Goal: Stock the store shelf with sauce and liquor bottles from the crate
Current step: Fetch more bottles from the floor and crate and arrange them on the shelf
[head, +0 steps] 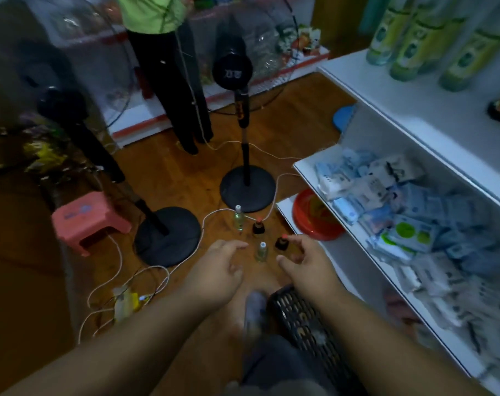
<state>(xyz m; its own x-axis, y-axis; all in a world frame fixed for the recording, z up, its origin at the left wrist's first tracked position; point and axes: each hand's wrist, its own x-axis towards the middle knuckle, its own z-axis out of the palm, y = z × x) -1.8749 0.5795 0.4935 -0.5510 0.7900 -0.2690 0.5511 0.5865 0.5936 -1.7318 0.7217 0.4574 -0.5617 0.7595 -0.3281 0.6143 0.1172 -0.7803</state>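
- Left hand (220, 264): over the wooden floor (185, 167), fingers apart and loosely bent, holding nothing. Just at 9 o'clock of the near clear bottle (262, 251), not touching it.
- Right hand (306, 260): fingers spread and curved, thumb apart, empty. Index fingertip sits just beside the red cap of the near dark bottle (281, 243); cannot tell whether it touches.
- Four small bottles stand upright on the floor between and beyond the hands: near clear bottle, near dark bottle at its 2 o'clock, far dark bottle (258, 227) at 12 o'clock, far clear bottle (238, 218) at 11 o'clock.
- Black crate (300, 315): on the floor at 6 o'clock of the bottles, under the right forearm; contents blurred.
- White shelf (357, 81): at 3 o'clock. Upper tier carries green bottles (408, 50); lower tier is piled with small packets (400, 210).
- Red bowl (311, 218) on the bottom board.
- Two fan stands (247, 190) and a pink stool (88, 218) at 10–12 o'clock; white cables (117, 270) trail across the floor.
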